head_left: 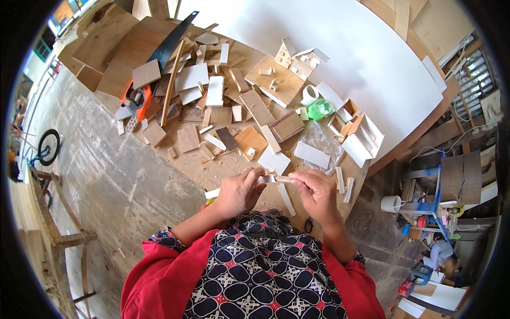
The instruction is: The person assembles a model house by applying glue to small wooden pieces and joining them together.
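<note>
Just above the near edge of the worktable (186, 162), my two hands meet in front of my body. My left hand (239, 191) is closed, with a short white strip (265, 179) pinched at its fingertips. A thin, pale wooden stick (284, 179) is gripped by my right hand (319, 194), its end touching or nearly touching the strip. What exactly the strip is made of cannot be told. Below them lies a narrow white strip of wood (286, 200), and a white square piece (273, 160) lies just beyond.
Many wood offcuts cover the table. A handsaw (139, 103) with an orange handle lies at the left. A small model house (292, 69) stands on a wooden base at the back, near a green plastic bag (320, 109) and a white box-like model (363, 139). Another person (440, 252) is far right.
</note>
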Action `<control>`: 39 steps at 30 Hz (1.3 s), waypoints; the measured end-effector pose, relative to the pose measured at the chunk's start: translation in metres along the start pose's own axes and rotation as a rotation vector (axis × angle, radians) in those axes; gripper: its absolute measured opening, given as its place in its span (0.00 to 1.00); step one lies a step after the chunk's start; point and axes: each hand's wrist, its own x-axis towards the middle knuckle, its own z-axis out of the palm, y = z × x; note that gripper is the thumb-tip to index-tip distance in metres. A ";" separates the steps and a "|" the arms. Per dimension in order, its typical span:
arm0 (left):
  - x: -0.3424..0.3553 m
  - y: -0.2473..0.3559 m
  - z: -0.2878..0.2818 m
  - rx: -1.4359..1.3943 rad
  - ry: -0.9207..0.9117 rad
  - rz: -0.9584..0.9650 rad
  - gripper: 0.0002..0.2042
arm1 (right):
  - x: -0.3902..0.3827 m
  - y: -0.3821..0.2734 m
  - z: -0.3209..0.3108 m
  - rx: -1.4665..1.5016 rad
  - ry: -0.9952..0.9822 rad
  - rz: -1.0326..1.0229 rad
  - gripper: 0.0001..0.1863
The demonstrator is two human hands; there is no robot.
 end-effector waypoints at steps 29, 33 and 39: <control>-0.002 -0.011 0.006 -0.115 -0.152 -0.346 0.11 | 0.001 0.072 -0.021 0.390 0.239 0.617 0.11; -0.007 -0.016 0.007 -0.224 -0.122 -0.398 0.09 | 0.042 0.123 -0.033 0.203 0.448 0.528 0.11; -0.009 -0.022 0.006 -0.373 -0.059 -0.415 0.08 | 0.104 0.175 -0.041 -0.397 0.446 0.305 0.10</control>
